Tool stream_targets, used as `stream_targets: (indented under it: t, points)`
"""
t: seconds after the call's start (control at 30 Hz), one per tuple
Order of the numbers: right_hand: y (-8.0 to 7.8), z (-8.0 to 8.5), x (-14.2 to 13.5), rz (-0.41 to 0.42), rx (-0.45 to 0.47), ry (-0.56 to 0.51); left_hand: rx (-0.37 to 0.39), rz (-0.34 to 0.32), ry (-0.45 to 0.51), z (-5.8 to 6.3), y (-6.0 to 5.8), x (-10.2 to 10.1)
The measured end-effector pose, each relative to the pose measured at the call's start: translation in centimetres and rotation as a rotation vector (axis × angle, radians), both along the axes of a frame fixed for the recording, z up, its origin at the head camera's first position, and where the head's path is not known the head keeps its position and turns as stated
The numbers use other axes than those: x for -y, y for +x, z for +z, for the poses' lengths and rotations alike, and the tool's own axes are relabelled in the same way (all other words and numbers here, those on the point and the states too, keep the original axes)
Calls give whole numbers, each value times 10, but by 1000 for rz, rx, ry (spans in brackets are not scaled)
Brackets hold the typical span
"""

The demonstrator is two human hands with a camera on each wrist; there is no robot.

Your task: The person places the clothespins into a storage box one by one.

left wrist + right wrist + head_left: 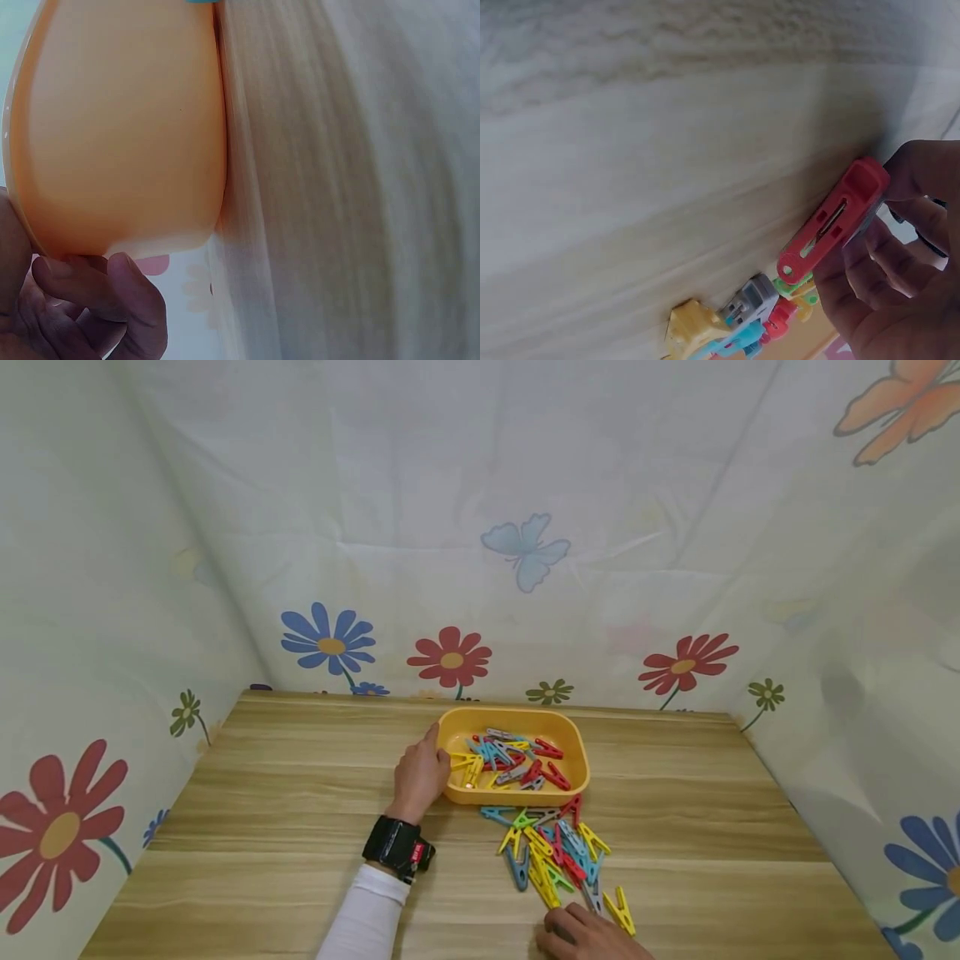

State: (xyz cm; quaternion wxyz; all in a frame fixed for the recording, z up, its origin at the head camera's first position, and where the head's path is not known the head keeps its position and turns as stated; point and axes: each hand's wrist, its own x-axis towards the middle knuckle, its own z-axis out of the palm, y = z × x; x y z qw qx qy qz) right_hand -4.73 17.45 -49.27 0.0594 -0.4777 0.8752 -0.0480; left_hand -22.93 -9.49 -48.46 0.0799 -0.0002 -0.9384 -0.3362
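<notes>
My left hand (421, 775) grips the left end of a yellow plastic basket (517, 797), with fingers curled at its rim. In the left wrist view those fingers press on the basket wall (124, 135). Several red, yellow, blue and grey clothespins lie inside the basket. My right hand (591, 937) is low at the near end of a loose pile of clothespins (542, 872). Between its thumb and fingers it holds a red clothespin (832, 221), seen in the right wrist view; in the head view the hand hides this clothespin.
Everything stands on a wood-grain table (300, 827). A yellow clothespin (620, 912) lies at the right of the pile, beside the right hand. White cloth printed with flowers and butterflies (420, 510) hangs behind the table and on both sides.
</notes>
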Motion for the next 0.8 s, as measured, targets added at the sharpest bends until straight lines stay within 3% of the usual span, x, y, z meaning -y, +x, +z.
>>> stream_targets:
  t: [0.23,0.53,0.8]
  points:
    - [-3,16,0,-44,-20,-85,-7,-1,-6,0,-1,1]
    - [-14,34,2,-95,-134,-61,37,4,28,-1,-1,1]
    - [-32,60,-1,-205,-209,-65,42,5,39,-1,-3,0]
